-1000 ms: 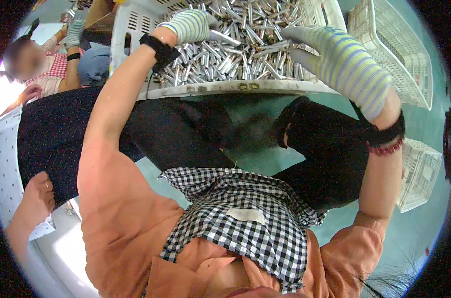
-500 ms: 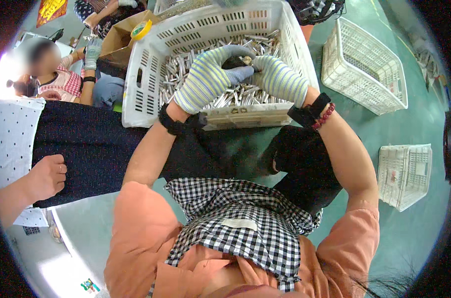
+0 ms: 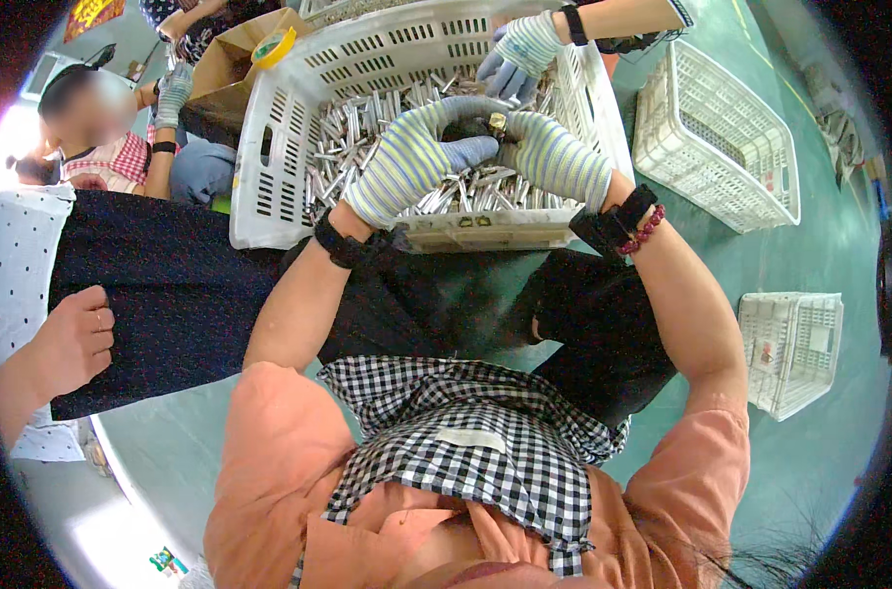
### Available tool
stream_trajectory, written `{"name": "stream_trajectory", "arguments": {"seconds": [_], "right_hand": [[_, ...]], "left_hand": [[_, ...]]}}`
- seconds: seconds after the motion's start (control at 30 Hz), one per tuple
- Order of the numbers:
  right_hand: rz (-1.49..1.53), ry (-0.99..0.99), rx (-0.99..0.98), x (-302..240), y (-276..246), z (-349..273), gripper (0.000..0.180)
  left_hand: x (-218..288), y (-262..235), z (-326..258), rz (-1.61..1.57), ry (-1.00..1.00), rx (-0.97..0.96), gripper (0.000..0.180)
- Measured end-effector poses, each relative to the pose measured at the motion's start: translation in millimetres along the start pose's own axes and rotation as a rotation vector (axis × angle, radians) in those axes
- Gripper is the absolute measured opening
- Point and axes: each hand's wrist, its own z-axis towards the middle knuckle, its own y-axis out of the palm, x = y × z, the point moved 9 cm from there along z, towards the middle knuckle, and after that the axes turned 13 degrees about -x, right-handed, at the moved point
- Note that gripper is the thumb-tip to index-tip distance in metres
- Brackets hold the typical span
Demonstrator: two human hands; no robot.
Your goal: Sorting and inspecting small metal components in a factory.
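Observation:
Both my hands wear striped knit gloves and meet above a white plastic crate (image 3: 256, 187) heaped with short silvery metal rods (image 3: 357, 123). My left hand (image 3: 406, 162) is curled round a dark, rounded piece (image 3: 463, 130), its fingers behind and thumb in front. A small brass-coloured part (image 3: 498, 122) shows at the right end of that piece. My right hand (image 3: 556, 157) is closed there, its fingertips against the same spot. What exactly its fingers pinch is too small and partly hidden.
Another person's gloved hand (image 3: 529, 47) reaches into the crate's far right. A cardboard box (image 3: 215, 74) with a yellow tape roll (image 3: 274, 47) stands at the far left. Two white crates (image 3: 716, 137) rest on the floor at right. Co-workers sit at left, one bare hand (image 3: 73, 339) nearby.
Another person's gloved hand has come in from the upper right, over the crate. My hands keep nearly the same place; the brass-coloured part now shows more plainly.

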Motion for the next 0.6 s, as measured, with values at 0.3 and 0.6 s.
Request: {"name": "stream_trajectory", "arguments": {"seconds": [0.3,0.6], "right_hand": [[0.119,-0.016,-0.035,-23,3,-4,0.024],[-0.385,0.081,-0.039,-34,6,9,0.039]], "left_hand": [[-5,1,-4,-0.045,-0.004,-0.038,0.033],[-32,-14,-5,-0.106,-0.105,0.012,0.028]]}}
